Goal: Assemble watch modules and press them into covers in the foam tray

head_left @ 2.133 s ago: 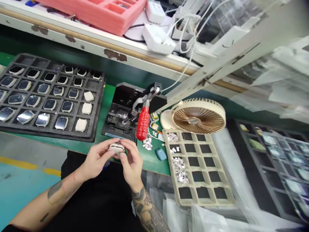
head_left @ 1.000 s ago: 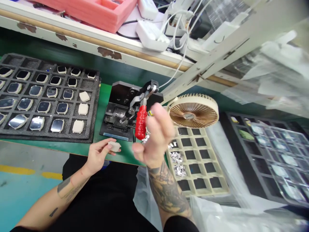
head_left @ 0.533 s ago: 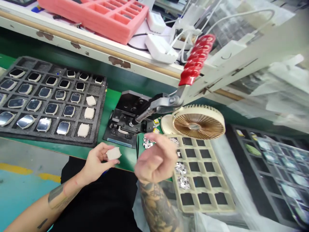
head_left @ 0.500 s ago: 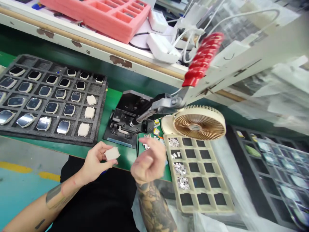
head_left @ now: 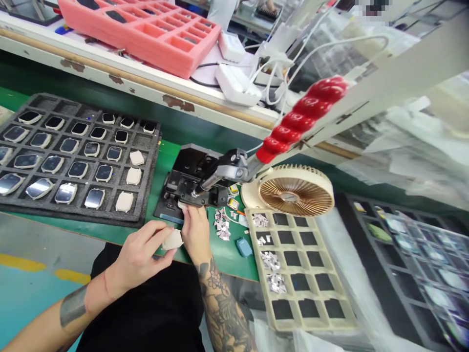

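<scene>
My left hand [head_left: 141, 252] pinches a cream smartwatch case [head_left: 172, 240], flat back up, just in front of a black toggle press [head_left: 194, 181]. My right hand [head_left: 196, 230] reaches to the front of this press, its fingertips partly hidden under the clamp. A small pale piece [head_left: 182, 205] shows at those fingertips; its kind is hard to make out. The press's red ribbed handle [head_left: 302, 120] slants up to the right. Right of my right hand lie a pile of small silvery-white pieces [head_left: 222, 225] and a blue block [head_left: 244, 247].
On the left is a dark foam tray [head_left: 144, 195] of smartwatches, several with pale backs up. A cream fan [head_left: 296, 190] stands right of the press, before a beige compartment tray [head_left: 273, 313]. Overhead, a shelf [head_left: 146, 93] carries a pink foam tray [head_left: 146, 49] and white adapters.
My right hand has moved left and forward from above the small pieces to the press. The red handle has tipped lower to the right. My left hand still holds the watch case.
</scene>
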Motion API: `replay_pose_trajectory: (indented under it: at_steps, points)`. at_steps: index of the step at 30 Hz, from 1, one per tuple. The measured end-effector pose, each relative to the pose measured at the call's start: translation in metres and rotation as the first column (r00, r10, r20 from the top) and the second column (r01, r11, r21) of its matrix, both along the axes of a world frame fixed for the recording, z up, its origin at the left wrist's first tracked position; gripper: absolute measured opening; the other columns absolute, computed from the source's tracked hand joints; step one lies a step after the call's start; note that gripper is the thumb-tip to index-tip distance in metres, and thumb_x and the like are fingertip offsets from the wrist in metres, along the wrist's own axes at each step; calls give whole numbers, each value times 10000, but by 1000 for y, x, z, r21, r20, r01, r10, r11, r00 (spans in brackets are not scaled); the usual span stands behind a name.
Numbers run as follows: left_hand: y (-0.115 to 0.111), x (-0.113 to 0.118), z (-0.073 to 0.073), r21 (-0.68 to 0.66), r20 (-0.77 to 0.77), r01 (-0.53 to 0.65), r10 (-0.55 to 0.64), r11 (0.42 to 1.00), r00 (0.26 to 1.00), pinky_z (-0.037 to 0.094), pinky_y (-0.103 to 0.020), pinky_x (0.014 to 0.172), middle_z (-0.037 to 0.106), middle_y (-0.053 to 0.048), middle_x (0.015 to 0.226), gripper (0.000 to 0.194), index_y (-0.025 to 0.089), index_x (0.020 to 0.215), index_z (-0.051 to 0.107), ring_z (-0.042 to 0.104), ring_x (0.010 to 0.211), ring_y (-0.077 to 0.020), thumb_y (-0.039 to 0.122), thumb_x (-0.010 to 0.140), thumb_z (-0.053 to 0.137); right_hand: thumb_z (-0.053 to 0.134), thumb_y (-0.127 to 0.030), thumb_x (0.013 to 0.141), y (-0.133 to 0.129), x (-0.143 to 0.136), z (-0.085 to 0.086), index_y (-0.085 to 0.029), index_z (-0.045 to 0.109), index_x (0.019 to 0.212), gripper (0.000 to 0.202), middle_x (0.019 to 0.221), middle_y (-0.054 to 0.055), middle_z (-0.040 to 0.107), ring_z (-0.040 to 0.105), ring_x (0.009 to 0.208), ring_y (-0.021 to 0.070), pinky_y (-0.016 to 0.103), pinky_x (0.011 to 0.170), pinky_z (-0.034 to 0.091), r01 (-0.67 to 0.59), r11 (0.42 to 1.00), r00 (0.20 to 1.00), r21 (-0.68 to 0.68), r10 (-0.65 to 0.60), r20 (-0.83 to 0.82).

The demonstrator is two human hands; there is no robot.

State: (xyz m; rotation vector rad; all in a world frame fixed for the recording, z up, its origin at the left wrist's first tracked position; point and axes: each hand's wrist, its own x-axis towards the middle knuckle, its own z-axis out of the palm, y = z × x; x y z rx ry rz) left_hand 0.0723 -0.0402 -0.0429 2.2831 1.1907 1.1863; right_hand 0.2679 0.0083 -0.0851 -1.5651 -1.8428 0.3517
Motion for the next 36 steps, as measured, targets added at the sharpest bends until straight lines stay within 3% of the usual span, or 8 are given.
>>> replay_pose_trajectory:
  at_steps: [5,10,17,21,24,28,32,36]
  points:
    - [23,12,-10,-23,-206,-32,26,999,978,658,-359,941,750,-147,1243,368,183,1441,663,778,1129,-295,258,1081,653,467,-160,1125,-47,19,10,-252,606,1564,469,1501,138,667,651,1416,253,475,1199,580,45,996,980,81,-28,-199]
    - [70,39,-13,-206,-538,-135,3,969,843,614,-331,729,738,-162,1316,327,218,1369,742,809,920,-267,223,1140,508,521,-144,1104,-67,39,9,-272,601,1586,505,1511,134,690,671,1416,283,519,1167,621,80,989,985,122,-59,-164]
    - [80,34,4,-276,-562,-25,-140,961,815,633,-379,845,751,-156,1258,361,225,1379,725,800,1016,-306,127,1055,601,537,-111,1080,-66,36,9,-288,590,1596,548,1503,135,700,687,1409,296,527,1143,651,50,985,980,168,-16,-199]
    - [46,24,20,-439,-157,161,-252,884,955,636,-417,988,591,-180,1610,597,242,1595,555,755,1173,-301,177,1020,701,543,-66,1050,-57,20,19,-305,559,1624,623,1487,141,698,690,1394,311,556,1119,660,-39,964,980,262,89,-181]
    - [24,20,23,-536,346,271,-84,799,934,637,-329,885,750,-119,1314,327,227,1395,703,743,1021,-230,310,1081,667,560,-27,1023,-46,6,32,-299,531,1647,681,1452,144,713,693,1380,313,561,1100,667,-193,923,969,332,233,-84]
    - [23,-2,25,-587,545,209,191,782,816,597,-276,720,768,-75,995,260,183,1208,769,708,809,-182,389,1097,656,702,-87,991,-17,4,74,-291,589,1601,653,1378,129,741,735,1272,304,508,1023,694,-356,827,931,435,356,85]
    - [49,-46,35,-559,463,0,313,829,830,582,-282,710,800,-67,1008,382,195,1343,691,713,761,-175,412,1033,748,659,-226,1067,33,17,155,-305,681,1484,425,1339,91,695,734,1205,282,504,1026,657,76,625,964,777,152,-217]
    - [89,-81,45,-510,268,-138,309,849,913,542,-282,694,787,-51,948,375,196,1225,706,715,800,-199,456,970,799,434,-406,1186,70,5,217,-264,585,1547,416,1307,79,680,744,1059,202,419,922,652,-48,737,877,674,353,-325]
